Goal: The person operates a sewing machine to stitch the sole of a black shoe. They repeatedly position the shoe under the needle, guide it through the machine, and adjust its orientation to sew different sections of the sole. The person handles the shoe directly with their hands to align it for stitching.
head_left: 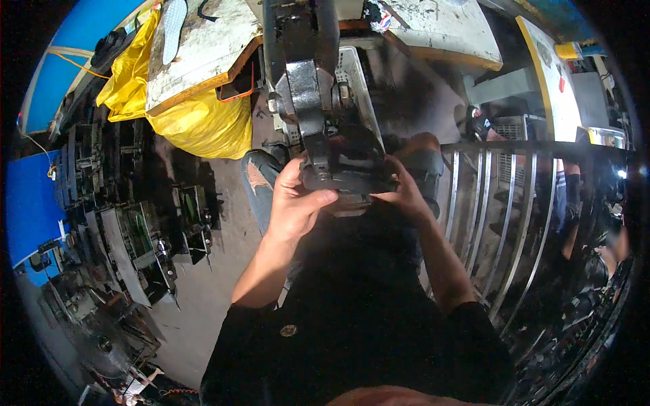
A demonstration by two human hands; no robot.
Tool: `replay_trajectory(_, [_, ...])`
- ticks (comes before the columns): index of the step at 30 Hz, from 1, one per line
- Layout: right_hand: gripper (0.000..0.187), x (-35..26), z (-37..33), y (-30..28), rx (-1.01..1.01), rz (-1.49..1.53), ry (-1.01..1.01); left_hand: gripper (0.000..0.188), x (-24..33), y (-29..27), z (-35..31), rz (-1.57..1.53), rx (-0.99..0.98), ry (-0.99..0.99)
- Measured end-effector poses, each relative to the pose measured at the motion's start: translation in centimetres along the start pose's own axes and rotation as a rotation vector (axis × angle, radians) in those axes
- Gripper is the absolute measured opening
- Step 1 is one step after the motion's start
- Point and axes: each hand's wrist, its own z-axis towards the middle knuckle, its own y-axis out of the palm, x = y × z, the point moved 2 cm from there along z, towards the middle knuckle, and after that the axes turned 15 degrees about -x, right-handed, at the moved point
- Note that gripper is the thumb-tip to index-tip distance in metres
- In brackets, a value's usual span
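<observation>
A dark machine (305,88) with a metal head comes down in front of me, between my knees. Beneath its head is a black piece (359,166), too dark to tell its kind. My left hand (294,203) grips the left edge of this piece, thumb stretched along the near side and fingers hidden behind. On the opposite edge, my right hand (404,193) pinches the piece between thumb and fingers. Both hands are close to the machine head. Shadow hides where the head meets the piece.
Behind the machine stands a white plastic basket (365,101). Worn tables flank it; a pale insole (174,30) lies on the left one, above a yellow sack (203,125). Dark racks (128,250) stand at left, a metal-barred rack (514,223) at right. Another person's leg (560,193) shows beyond it.
</observation>
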Motion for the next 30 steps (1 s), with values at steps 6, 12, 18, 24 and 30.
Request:
replay_trajectory(6, [0.071,-0.8,-1.3,-2.9,-0.032,0.331,-0.036,0.061,-0.9,-0.5,-0.2,-0.079,-0.001,-0.024])
replay_trajectory(12, [0.062,-1.1,-2.5,-6.5,-0.074,0.265,-0.128,0.038,-0.9,0.5,-0.2,-0.12,0.12,0.005])
replay_trajectory(18, [0.064,-4.4,-2.7,-8.9,-0.069,0.139,-0.238,0.042,-1.9,-1.5,-1.3,-0.209,0.011,0.016])
replay_trajectory(24, [0.068,-8.6,-2.9,-9.8,-0.075,0.2,-0.372,0.033,-2.1,-1.2,-1.2,-0.295,0.031,0.004])
replay_trajectory(30, [0.081,-11.4,-3.8,-11.7,-0.043,0.094,-0.365,0.039,-2.8,-1.5,-1.4,-0.382,0.042,-0.018])
